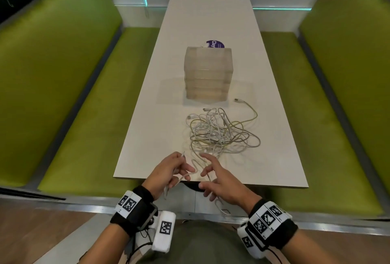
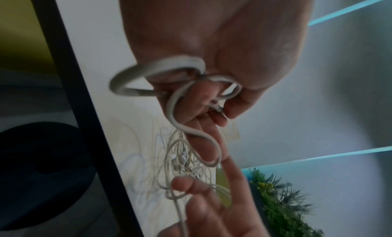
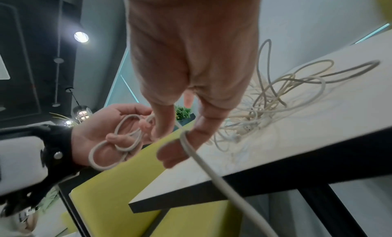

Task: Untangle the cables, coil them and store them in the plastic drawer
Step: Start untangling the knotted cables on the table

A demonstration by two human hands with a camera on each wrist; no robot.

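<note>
A tangle of white and yellowish cables [image 1: 221, 133] [image 3: 275, 93] lies on the white table [image 1: 147, 137], just in front of the translucent plastic drawer unit [image 1: 207, 71], whose drawers are closed. My left hand [image 1: 173, 171] [image 2: 212, 110] hovers over the table's near edge and grips a few small loops of one white cable [image 2: 176, 106] [image 3: 118, 140]. That cable runs on to my right hand [image 1: 207, 176] [image 3: 180, 140], whose other fingers are spread; it passes between the thumb and a fingertip and hangs down below the table edge.
A purple round label [image 1: 215, 44] lies behind the drawer unit. Green padded benches [image 1: 73, 116] [image 1: 316, 116] flank the long table. One yellowish plug end [image 1: 238, 100] sticks out to the right of the drawers.
</note>
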